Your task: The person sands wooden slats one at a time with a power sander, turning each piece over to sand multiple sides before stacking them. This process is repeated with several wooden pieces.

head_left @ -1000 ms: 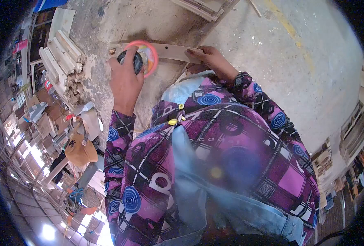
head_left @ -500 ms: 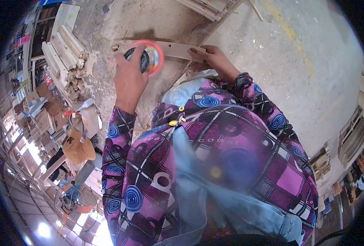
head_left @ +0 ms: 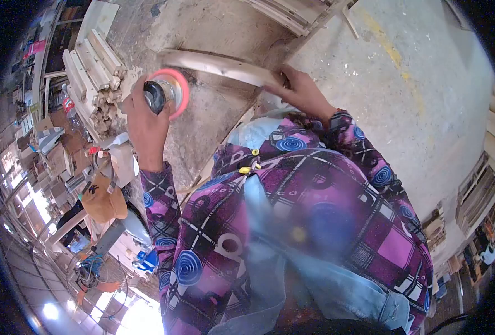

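My left hand (head_left: 147,125) is wrapped round the black body of a round disc sander (head_left: 155,96), whose pad has a red-orange rim. The sander is held to the left of a long, slightly curved wooden slat (head_left: 217,65), apart from its face. The slat slants across the work surface, its left end higher in the view. At its right end, my right hand (head_left: 300,92) grips the wood, fingers over the edge and partly blurred. The slat's underside is hidden.
Stacked wooden pieces (head_left: 94,70) lie at the upper left. More slats (head_left: 284,17) rest at the top. Farther left is a person in a tan cap (head_left: 103,199), near cluttered boxes and wood. Wooden frames (head_left: 478,187) stand at the far right.
The sander has moved left and slightly down, off the slat's face. The slat's right end has tilted lower, and my right hand has shifted slightly right with it.
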A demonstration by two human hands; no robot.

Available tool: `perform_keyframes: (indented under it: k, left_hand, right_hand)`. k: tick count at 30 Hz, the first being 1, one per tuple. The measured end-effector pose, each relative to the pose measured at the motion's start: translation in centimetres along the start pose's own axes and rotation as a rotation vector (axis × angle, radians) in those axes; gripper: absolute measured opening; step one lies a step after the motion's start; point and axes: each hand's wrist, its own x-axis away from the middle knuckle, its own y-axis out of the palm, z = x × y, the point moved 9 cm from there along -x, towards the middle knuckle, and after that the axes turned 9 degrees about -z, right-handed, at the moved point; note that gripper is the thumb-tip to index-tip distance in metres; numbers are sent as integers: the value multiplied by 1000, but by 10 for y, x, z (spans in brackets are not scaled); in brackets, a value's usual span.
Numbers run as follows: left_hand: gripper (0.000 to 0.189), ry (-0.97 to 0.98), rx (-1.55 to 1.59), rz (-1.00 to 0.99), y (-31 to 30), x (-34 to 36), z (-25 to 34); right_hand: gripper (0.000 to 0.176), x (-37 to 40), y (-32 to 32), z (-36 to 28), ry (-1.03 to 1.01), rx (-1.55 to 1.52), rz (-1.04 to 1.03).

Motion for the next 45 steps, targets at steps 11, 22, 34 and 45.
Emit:
perform_keyframes:
  k: [11, 22, 34, 45]
  left_hand:
    - [72, 61, 0, 28, 3, 1, 16]
    - [67, 111, 173, -247, 65, -17, 110]
    - [65, -84, 164, 9, 52, -95, 3]
    - [55, 35, 262, -215, 63, -34, 93]
  right_hand:
    - [59, 28, 44, 68, 702, -1175, -321]
    - [48, 19, 30, 57, 518, -820, -435]
    - [42, 53, 17, 76, 598, -674, -297]
    - [52, 1, 14, 9, 313, 208, -232]
